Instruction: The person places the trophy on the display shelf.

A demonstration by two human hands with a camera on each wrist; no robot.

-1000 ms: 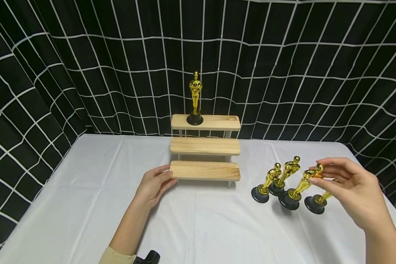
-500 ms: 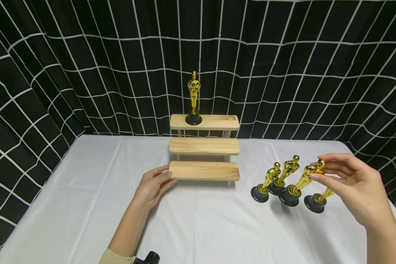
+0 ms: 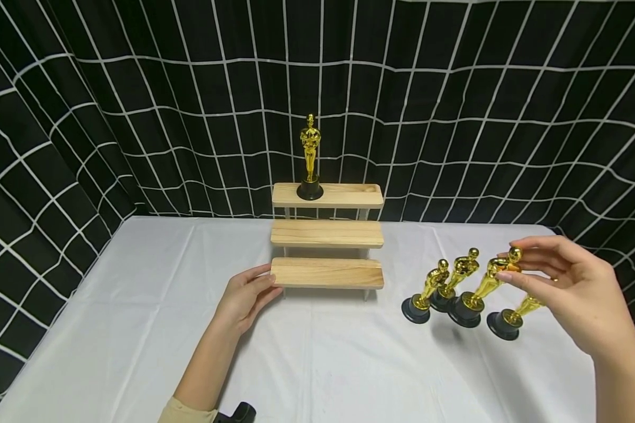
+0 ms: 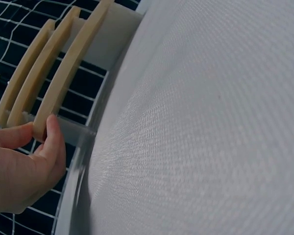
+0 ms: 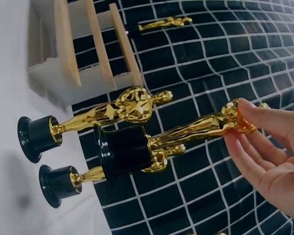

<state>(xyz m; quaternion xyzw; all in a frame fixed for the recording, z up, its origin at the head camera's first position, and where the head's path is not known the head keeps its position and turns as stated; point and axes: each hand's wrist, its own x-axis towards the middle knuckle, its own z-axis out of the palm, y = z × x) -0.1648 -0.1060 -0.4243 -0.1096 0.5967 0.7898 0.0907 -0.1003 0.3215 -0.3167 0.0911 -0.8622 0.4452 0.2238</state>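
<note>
A three-tier wooden display stand [image 3: 327,235] stands at the back middle of the table. My left hand [image 3: 246,299] pinches the left end of its lowest shelf [image 4: 63,83], thumb above and fingers below. At the right, my right hand [image 3: 577,294] holds a gold trophy statuette [image 5: 191,131] by its upper body, thumb opposite the fingers. Its black base [image 3: 465,311] is off the cloth and tilted. Around it three similar trophies stand on the table: one at the left [image 3: 435,281], one behind [image 3: 464,269], and one partly hidden by the right hand [image 3: 508,324].
Another gold trophy [image 3: 310,147] stands upright on the top shelf [image 3: 349,195], left of its middle. White cloth [image 3: 349,364] covers the table. A black curtain with a white grid [image 3: 190,135] hangs behind and at the sides.
My right hand has risen slightly and moved a little right, lifting the trophy higher above the table. My left hand keeps its hold on the lowest shelf.
</note>
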